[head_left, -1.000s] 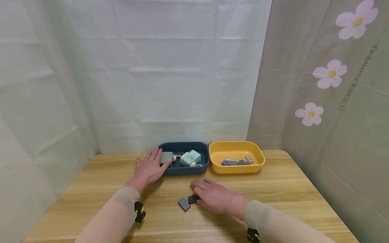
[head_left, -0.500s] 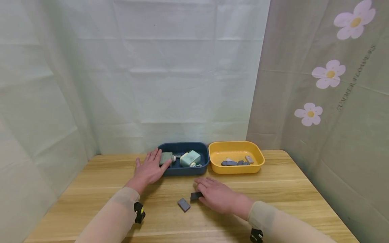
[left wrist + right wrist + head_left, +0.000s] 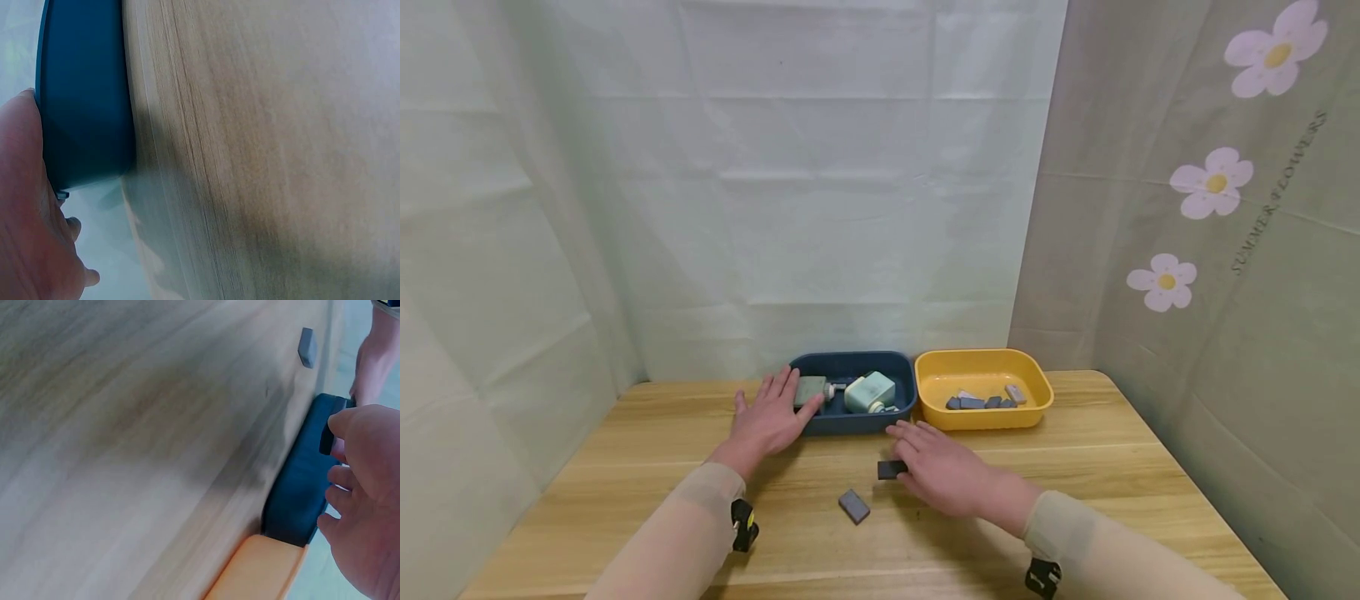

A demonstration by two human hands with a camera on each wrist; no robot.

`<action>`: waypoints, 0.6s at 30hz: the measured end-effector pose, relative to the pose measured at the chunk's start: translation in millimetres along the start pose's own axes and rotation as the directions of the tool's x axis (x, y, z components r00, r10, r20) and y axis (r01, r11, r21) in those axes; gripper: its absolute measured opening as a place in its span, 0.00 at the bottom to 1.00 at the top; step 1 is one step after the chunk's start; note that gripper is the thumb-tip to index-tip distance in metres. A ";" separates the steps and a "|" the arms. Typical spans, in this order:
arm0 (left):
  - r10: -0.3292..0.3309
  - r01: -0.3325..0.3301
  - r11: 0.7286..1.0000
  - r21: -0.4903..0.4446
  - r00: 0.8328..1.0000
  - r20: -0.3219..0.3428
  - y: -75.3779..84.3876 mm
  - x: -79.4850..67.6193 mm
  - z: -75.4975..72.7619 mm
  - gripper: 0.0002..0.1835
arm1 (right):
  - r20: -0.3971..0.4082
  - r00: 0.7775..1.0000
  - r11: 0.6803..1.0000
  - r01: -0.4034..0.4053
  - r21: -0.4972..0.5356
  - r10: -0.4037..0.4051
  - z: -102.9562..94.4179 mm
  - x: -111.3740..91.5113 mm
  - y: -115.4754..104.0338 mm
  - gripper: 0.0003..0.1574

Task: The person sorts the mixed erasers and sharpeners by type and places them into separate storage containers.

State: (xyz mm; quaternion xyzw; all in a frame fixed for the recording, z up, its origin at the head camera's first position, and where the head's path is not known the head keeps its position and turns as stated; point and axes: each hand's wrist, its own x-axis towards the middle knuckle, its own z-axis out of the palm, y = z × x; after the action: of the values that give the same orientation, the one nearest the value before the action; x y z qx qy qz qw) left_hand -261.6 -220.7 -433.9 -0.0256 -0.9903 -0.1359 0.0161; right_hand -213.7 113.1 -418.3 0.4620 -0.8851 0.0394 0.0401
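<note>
My right hand [image 3: 946,468] pinches a dark rectangular block [image 3: 891,470] between thumb and index finger, above the table in front of the trays. In the right wrist view, that block [image 3: 326,439] shows at the thumb tip, with the other fingers loosely bent. A grey block [image 3: 853,506] lies on the wood to the left of this hand. My left hand [image 3: 769,425] rests on the left end of the navy blue tray [image 3: 857,423], fingers spread, thumb along its front rim. Two pale green pump bottles, a left one [image 3: 811,390] and a right one [image 3: 871,391], lie on their sides inside.
A yellow tray [image 3: 985,417] stands right beside the blue one, with several small grey blocks [image 3: 973,403] and a couple of paler ones on its floor. Both trays sit at the back of the wooden table [image 3: 805,550], against a pale cloth backdrop [image 3: 820,208].
My right hand has picked up the dark block from beside the grey one and moved it forward and slightly right. The left hand has stayed on the blue tray.
</note>
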 end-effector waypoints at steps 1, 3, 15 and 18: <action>0.000 0.000 1.000 0.000 1.000 0.000 0.0 0.0 0.0 0.55 | -0.005 1.000 1.000 -0.002 0.006 0.002 -0.8 -0.3 1.2 0.18; 0.001 -0.001 1.000 -0.002 1.000 0.002 -0.1 0.1 -0.1 0.55 | -0.019 1.000 1.000 -0.006 0.017 0.006 -2.5 -0.7 3.9 0.18; 0.007 -0.007 1.000 -0.010 1.000 0.002 -0.5 0.4 -0.3 0.54 | -0.095 0.995 0.999 -0.039 0.010 0.040 -20.1 -3.9 18.1 0.16; 0.009 -0.009 1.000 -0.008 1.000 0.003 -0.9 0.8 0.2 0.54 | -0.121 0.991 0.998 -0.054 0.011 0.055 -24.8 -4.6 23.1 0.16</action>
State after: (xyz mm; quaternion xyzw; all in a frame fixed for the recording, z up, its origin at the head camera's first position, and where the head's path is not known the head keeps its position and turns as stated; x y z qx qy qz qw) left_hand -262.5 -221.5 -434.2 -0.0301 -0.9896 -0.1395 0.0151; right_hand -229.2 132.7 -394.9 0.4343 -0.8933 0.0717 0.0908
